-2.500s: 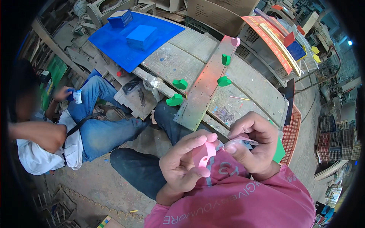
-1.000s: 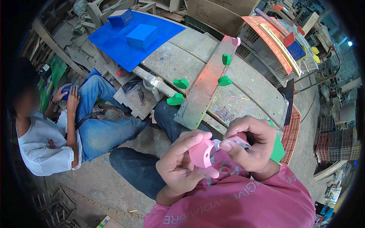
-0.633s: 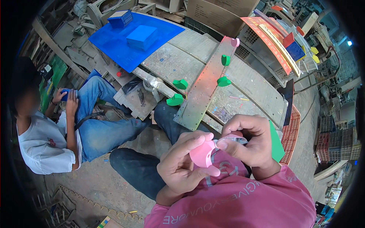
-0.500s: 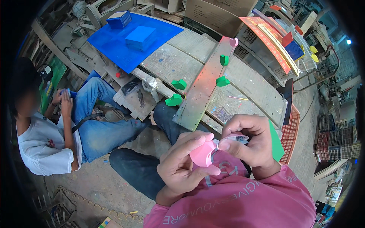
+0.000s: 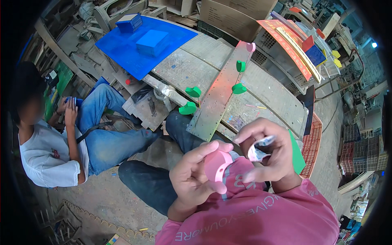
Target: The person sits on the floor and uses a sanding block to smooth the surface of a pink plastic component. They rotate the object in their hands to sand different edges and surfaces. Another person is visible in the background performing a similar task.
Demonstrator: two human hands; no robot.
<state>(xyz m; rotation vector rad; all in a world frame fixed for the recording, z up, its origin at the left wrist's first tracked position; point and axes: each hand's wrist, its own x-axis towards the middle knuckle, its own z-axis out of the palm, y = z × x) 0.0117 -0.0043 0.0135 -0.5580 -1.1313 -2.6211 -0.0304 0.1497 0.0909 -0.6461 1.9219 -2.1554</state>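
Note:
My left hand (image 5: 192, 175) is closed around a small pink painted piece (image 5: 216, 164), rounded on one side, with small holes in its edge facing right. Just to the right, my right hand (image 5: 271, 153) pinches a curled scrap of thin sheet (image 5: 258, 151), whitish with pink and blue marks; what it is made of is unclear. The two things are slightly apart. Beyond my hands, a long perforated board (image 5: 218, 96) lies across the bench, with several green shaped pieces (image 5: 239, 88) standing on pins and a pink piece (image 5: 251, 47) at its far end.
Stacked blue blocks (image 5: 152, 43) rest on a blue sheet (image 5: 139, 67) on the plank bench (image 5: 273, 98). A seated co-worker (image 5: 57, 151) at left holds something blue. A green panel (image 5: 297, 153) and a red crate (image 5: 312, 143) stand right. Cardboard boxes (image 5: 228, 18) are behind.
My right hand has drawn slightly away from the pink piece, and the scrap in it has turned and curled more. My left hand has tilted the pink piece a little.

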